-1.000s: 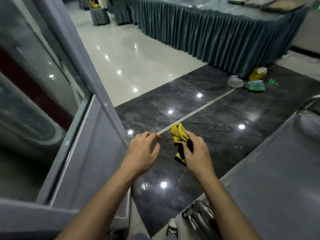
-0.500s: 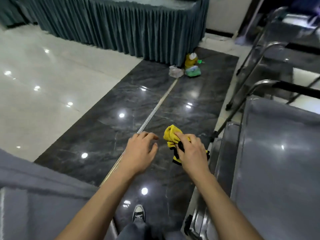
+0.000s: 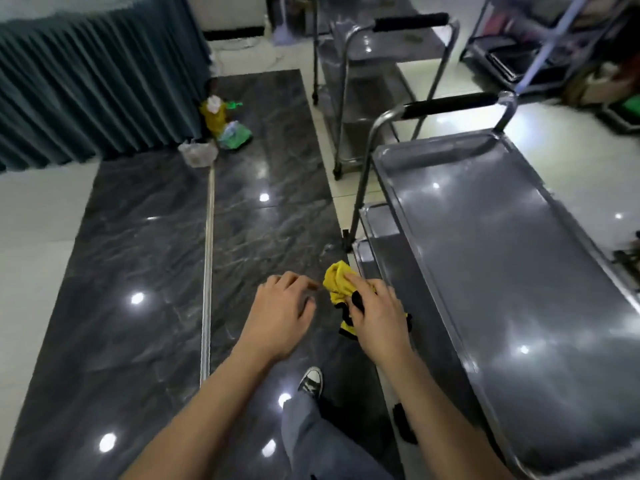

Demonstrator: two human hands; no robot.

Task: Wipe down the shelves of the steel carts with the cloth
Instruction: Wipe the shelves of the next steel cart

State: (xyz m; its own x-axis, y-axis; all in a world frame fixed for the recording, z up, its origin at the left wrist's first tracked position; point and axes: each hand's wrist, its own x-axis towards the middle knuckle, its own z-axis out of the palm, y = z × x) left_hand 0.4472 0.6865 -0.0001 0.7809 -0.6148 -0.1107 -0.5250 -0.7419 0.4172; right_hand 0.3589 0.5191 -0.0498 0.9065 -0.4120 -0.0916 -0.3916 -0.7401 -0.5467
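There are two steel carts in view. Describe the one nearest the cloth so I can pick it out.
Start from the dark marble floor strip; the nearer cart stands along its right edge, beside the right hand holding the yellow cloth. The other cart stands beyond its black-gripped handle. The nearer one shows a broad, bare top shelf.

bunched yellow-black cloth (image 3: 337, 284) held beside steel cart's (image 3: 491, 271) bare top shelf.
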